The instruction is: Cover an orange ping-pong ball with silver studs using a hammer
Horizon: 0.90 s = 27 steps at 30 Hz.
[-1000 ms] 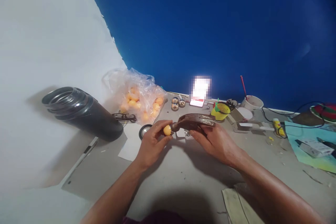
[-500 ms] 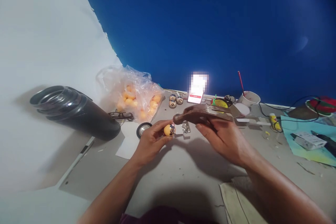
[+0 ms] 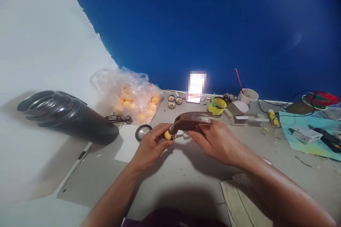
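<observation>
My left hand (image 3: 150,145) pinches a small yellow-orange ball (image 3: 168,135) between thumb and fingers, just above the grey table (image 3: 186,173). My right hand (image 3: 217,141) is closed round a rusty brown hammer head (image 3: 190,121), whose round face rests against the ball. A small white tray of shiny studs lies on the table behind the hammer, mostly hidden. Three stud-covered balls (image 3: 173,100) sit farther back.
A clear plastic bag of orange balls (image 3: 129,95) and a dark grey cylinder (image 3: 66,117) lie at the left, with black glasses (image 3: 118,118) and a round black lid (image 3: 142,132). A yellow cup (image 3: 217,106), white cups, cables and a turquoise sheet (image 3: 309,136) fill the right.
The hammer head, lifted off the ball half a second ago, has come back down onto it. The camera has shifted, so the scene sits a little further left.
</observation>
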### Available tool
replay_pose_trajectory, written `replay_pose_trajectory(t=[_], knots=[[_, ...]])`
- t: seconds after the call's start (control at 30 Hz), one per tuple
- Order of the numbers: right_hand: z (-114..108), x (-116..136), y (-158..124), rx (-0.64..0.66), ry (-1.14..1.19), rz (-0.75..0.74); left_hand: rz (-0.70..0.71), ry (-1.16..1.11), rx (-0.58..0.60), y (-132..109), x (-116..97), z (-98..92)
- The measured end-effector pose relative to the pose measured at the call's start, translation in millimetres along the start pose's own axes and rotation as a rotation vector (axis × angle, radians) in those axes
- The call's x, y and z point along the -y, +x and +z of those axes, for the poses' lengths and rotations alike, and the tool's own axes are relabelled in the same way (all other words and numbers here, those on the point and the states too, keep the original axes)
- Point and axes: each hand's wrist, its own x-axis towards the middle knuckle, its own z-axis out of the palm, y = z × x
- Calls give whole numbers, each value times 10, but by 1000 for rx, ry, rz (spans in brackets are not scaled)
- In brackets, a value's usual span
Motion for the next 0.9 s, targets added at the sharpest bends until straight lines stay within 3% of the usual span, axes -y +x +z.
replay_pose_trajectory(t=[0.23,0.4,0.57,0.67,0.77,0.9], knots=[[-107,-28,-33,-87,104,-27,-119,-199,53,12,-42,6],[-81,-22,-15,-1,47,46,-150,-211,52,12,-72,11],[-105,-45,-14,-67,100,-3,-176,-295,99,12,-52,-16],[-72,-60,-4,-39,84,22,-184,-318,124,9,-27,-23],[-78,-93,-1,-48,81,51,-174,-363,98,6,-23,-33],[-166,-132,-23,-34,148,-16,-196,-492,40,12,-64,-68]])
